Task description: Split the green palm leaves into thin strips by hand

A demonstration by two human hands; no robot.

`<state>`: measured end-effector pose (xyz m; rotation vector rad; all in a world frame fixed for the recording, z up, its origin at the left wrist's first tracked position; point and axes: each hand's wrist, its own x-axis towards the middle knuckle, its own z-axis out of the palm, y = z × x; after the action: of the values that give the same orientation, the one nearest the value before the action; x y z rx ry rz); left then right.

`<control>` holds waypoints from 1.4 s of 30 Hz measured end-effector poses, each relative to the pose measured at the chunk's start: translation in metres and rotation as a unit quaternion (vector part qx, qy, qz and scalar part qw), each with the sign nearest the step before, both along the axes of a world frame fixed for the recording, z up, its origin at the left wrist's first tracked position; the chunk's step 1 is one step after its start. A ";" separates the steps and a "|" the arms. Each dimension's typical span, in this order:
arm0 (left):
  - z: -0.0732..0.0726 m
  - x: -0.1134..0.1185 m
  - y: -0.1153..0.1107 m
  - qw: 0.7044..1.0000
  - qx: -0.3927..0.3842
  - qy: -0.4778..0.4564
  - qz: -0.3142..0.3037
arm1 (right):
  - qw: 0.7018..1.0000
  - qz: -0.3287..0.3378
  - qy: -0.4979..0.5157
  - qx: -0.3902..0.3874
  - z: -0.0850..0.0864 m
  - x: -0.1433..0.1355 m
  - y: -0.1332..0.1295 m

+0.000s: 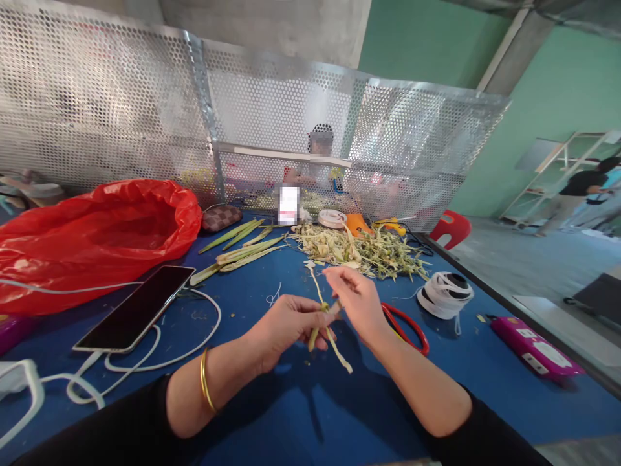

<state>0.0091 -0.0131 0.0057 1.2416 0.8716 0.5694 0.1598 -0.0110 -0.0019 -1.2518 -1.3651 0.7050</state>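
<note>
Over the middle of the blue table, my left hand (pixel 301 320) pinches a pale yellow-green leaf strip (pixel 341 355) folded or knotted near the fingertips. One end of the strip hangs down toward me, and a thin white end points away. My right hand (pixel 356 298) is just beside it, thumb and forefinger closed above the knot; what they hold is too small to make out. Beyond both hands lies a heap of pale leaf pieces (pixel 359 249). A red-handled tool (pixel 420 336), likely scissors, lies partly behind my right forearm.
Long green leaves (pixel 242 249) lie left of the heap. Further left are a phone (pixel 138 310) with a white cable and a red plastic bag (pixel 29 259). A white ribbon roll (pixel 441 298) and a purple packet (pixel 533 349) sit right. A perforated metal screen (pixel 281 97) stands behind.
</note>
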 end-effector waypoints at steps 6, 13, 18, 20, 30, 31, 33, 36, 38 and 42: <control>-0.003 -0.004 0.008 0.996 0.072 0.018 0.043 | 0.986 0.098 0.070 -0.116 0.001 0.001 -0.001; -0.006 -0.004 0.008 0.996 0.077 0.022 0.029 | 0.996 0.026 0.064 -0.057 -0.006 -0.006 -0.001; -0.001 -0.003 0.007 0.998 0.041 0.008 0.050 | 0.999 0.021 0.015 -0.037 -0.007 0.000 0.003; 0.000 -0.003 0.008 0.997 0.025 -0.010 0.079 | 0.998 -0.039 -0.045 0.034 -0.005 0.004 0.002; -0.001 -0.004 0.012 0.957 0.038 -0.158 0.242 | 0.965 0.047 -0.231 0.115 -0.004 -0.019 -0.028; -0.001 -0.002 0.010 0.957 0.046 -0.162 0.238 | 0.975 0.068 -0.197 0.076 -0.005 -0.023 -0.027; 0.000 0.000 0.007 0.959 0.050 -0.168 0.222 | 0.989 0.092 -0.119 0.015 -0.007 -0.028 -0.024; 0.003 0.001 0.005 0.963 0.040 -0.184 0.191 | 0.994 0.103 -0.019 -0.043 -0.007 -0.028 -0.022; 0.003 0.000 0.005 0.968 0.045 -0.187 0.161 | 0.993 0.107 0.028 -0.052 -0.007 -0.026 -0.021; 0.003 -0.004 0.007 0.972 0.068 -0.186 0.127 | 0.989 0.119 0.071 -0.051 -0.006 -0.025 -0.022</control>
<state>0.0056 -0.0058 0.0084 1.1016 0.6838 1.0464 0.1346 -0.0327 -0.0084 -1.1047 -1.3864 1.0231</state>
